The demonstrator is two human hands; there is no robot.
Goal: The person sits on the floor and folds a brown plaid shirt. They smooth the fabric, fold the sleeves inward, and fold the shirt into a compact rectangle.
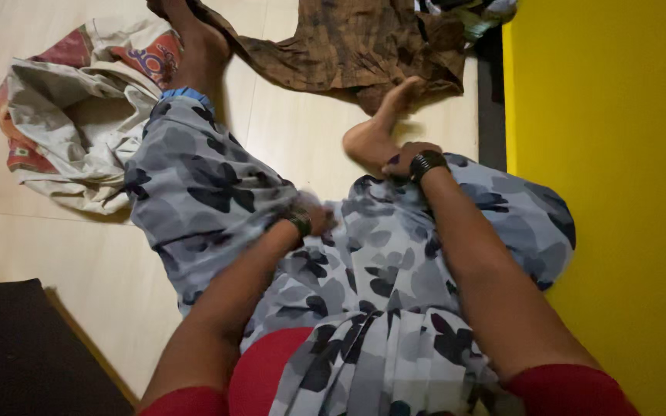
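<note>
A pale floor (55, 254) carries the whole scene, bounded on the right by a yellow wall (618, 192). The grey floral garment (217, 192) covers both legs of the seated person, from the lap out to the ankles. A cream printed cloth (71, 115) lies crumpled on the floor at upper left, and a brown patterned cloth (348, 42) lies beyond the feet. A dark mat (17, 354) occupies the lower left corner.

The right hand (404, 160), with a black band at the wrist, sits at the garment's hem beside the right foot (379, 127); its fingers are curled shut on the fabric edge. The left hand (314, 216) is motion-blurred at the fabric between the knees; its finger opening cannot be determined.
</note>
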